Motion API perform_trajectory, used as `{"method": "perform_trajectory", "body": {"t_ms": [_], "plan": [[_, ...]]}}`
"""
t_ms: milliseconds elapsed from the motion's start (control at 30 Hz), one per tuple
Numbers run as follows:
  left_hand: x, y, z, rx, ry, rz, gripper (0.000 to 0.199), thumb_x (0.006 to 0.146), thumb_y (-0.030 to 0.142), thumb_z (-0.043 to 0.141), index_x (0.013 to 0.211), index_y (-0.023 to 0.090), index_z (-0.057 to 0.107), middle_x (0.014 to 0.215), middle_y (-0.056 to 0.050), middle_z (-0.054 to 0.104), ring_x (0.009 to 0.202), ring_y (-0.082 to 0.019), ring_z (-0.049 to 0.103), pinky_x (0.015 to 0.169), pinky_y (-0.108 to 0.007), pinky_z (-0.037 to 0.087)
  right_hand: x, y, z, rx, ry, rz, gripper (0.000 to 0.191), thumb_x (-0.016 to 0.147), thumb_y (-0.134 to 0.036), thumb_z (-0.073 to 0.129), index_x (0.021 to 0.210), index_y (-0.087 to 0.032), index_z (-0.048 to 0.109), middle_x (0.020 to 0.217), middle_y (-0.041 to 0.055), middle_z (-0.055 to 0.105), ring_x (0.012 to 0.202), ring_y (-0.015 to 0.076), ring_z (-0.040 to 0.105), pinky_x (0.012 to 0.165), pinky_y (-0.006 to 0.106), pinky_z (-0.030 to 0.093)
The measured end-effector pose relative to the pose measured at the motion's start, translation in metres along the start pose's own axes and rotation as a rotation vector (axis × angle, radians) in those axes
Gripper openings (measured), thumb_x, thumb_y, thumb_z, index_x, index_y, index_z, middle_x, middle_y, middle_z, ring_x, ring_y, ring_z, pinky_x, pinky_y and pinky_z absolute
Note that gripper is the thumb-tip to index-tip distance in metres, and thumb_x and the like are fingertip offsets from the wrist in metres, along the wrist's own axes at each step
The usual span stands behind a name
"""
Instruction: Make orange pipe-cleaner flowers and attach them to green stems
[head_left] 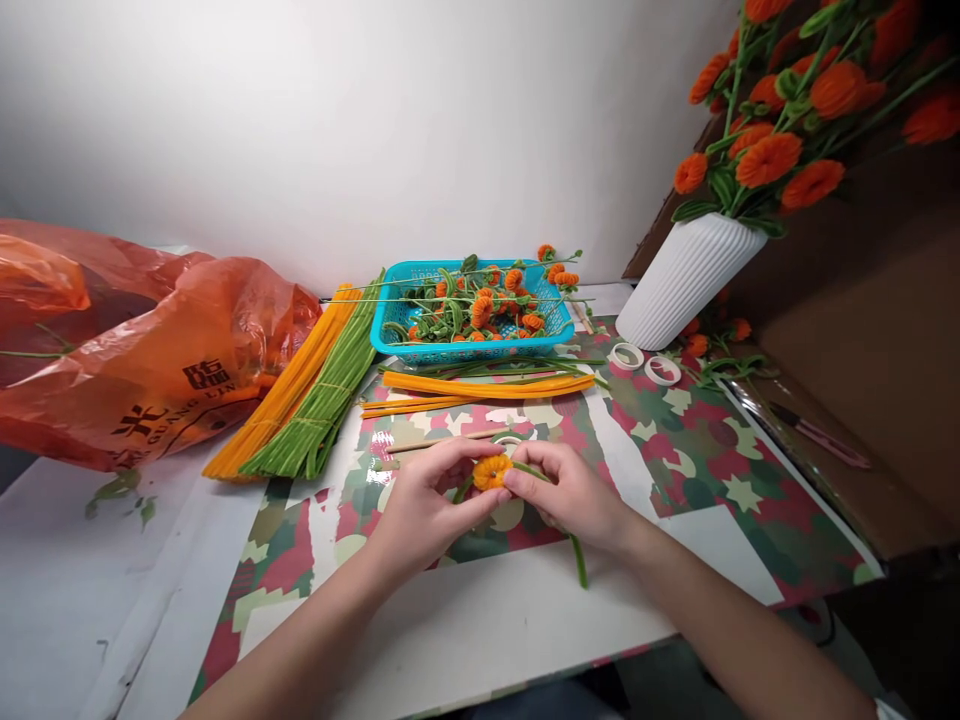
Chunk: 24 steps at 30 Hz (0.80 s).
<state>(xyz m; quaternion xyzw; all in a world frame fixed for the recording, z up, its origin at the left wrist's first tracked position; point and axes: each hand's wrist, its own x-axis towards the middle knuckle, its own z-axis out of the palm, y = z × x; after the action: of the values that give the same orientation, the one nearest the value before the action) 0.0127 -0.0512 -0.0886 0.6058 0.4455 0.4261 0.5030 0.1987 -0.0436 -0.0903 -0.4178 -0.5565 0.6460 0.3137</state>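
Observation:
Between my two hands is an orange-yellow flower (492, 472) of coiled pipe cleaner, with a small dark centre. My left hand (439, 495) curls around it, thumb below and fingers above. My right hand (566, 492) pinches at the flower's right side. A green pipe cleaner (579, 560) passes through my right hand and hangs down below it; another green bit shows by my left fingers. How the green piece joins the flower is hidden by my fingers. Just behind the hands lie a thin wooden stick (427, 443) and a roll of tape (511, 438), partly covered.
A blue basket (472, 350) holds finished orange flowers. Yellow pipe cleaners (495, 385) lie before it; a green bundle (315, 410) and an orange bag (187, 370) are left. At right stand a white vase (682, 280), tape rolls (663, 371) and a pink cutter (832, 443).

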Motion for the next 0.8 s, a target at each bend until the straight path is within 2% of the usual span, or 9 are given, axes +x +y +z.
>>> {"method": "perform_trajectory", "body": {"t_ms": [67, 167, 300, 367, 533, 667, 800], "plan": [[0.0009, 0.0009, 0.0, -0.111, -0.013, -0.072, 0.031, 0.068, 0.025, 0.08, 0.097, 0.018, 0.072, 0.096, -0.007, 0.074, 0.08, -0.02, 0.07, 0.069, -0.029, 0.06, -0.0011, 0.0005, 0.0031, -0.115, 0.06, -0.073, 0.027, 0.087, -0.041, 0.06, 0.074, -0.018, 0.056, 0.062, -0.0034, 0.05, 0.055, 0.0091, 0.043, 0.05, 0.021, 0.032], [0.0018, 0.0029, -0.0008, -0.242, -0.024, -0.196, 0.027, 0.07, 0.029, 0.08, 0.092, 0.016, 0.072, 0.09, -0.006, 0.073, 0.061, -0.014, 0.066, 0.055, -0.026, 0.058, -0.0025, 0.0, 0.0066, -0.109, 0.063, -0.107, 0.021, 0.089, -0.04, 0.058, 0.087, -0.019, 0.061, 0.068, -0.0008, 0.057, 0.062, 0.0123, 0.049, 0.055, 0.023, 0.037], [0.0011, 0.005, -0.0006, -0.332, -0.041, -0.266, 0.025, 0.071, 0.029, 0.08, 0.09, 0.016, 0.071, 0.073, -0.002, 0.071, 0.059, -0.012, 0.064, 0.056, -0.023, 0.055, -0.0025, -0.001, 0.0077, -0.02, 0.076, -0.116, 0.02, 0.087, -0.039, 0.061, 0.086, -0.019, 0.063, 0.073, 0.0016, 0.061, 0.066, 0.0142, 0.054, 0.057, 0.024, 0.04], [0.001, 0.0053, -0.0008, -0.374, -0.079, -0.28, 0.022, 0.072, 0.028, 0.08, 0.087, 0.016, 0.07, 0.073, -0.002, 0.071, 0.06, -0.012, 0.064, 0.057, -0.023, 0.054, -0.002, -0.0012, 0.0063, 0.028, 0.07, -0.097, 0.02, 0.084, -0.038, 0.064, 0.079, -0.018, 0.062, 0.069, 0.0003, 0.059, 0.061, 0.0118, 0.051, 0.054, 0.023, 0.037], [0.0024, 0.0044, -0.0033, -0.373, -0.137, -0.196, 0.013, 0.074, 0.024, 0.078, 0.083, 0.016, 0.074, 0.079, -0.003, 0.068, 0.07, -0.014, 0.064, 0.063, -0.024, 0.054, -0.0004, -0.003, 0.0017, 0.237, -0.031, 0.031, 0.033, 0.076, -0.042, 0.07, 0.064, -0.018, 0.053, 0.048, -0.0085, 0.037, 0.042, 0.005, 0.027, 0.041, 0.021, 0.019], [0.0027, 0.0025, -0.0038, -0.375, -0.156, -0.155, 0.012, 0.073, 0.025, 0.079, 0.081, 0.017, 0.075, 0.078, -0.004, 0.066, 0.071, -0.014, 0.062, 0.062, -0.023, 0.053, 0.0, -0.0053, 0.0002, 0.404, -0.102, 0.122, 0.035, 0.071, -0.042, 0.075, 0.063, -0.018, 0.05, 0.047, -0.0098, 0.035, 0.041, 0.0038, 0.024, 0.041, 0.02, 0.019], [0.0017, 0.003, -0.0023, -0.407, -0.153, -0.266, 0.021, 0.072, 0.034, 0.079, 0.084, 0.017, 0.074, 0.076, -0.003, 0.068, 0.062, -0.014, 0.062, 0.054, -0.024, 0.052, -0.0001, -0.0054, 0.0, 0.391, -0.124, 0.142, 0.036, 0.071, -0.043, 0.074, 0.063, -0.018, 0.05, 0.045, -0.0102, 0.035, 0.04, 0.0037, 0.025, 0.04, 0.019, 0.02]]}}
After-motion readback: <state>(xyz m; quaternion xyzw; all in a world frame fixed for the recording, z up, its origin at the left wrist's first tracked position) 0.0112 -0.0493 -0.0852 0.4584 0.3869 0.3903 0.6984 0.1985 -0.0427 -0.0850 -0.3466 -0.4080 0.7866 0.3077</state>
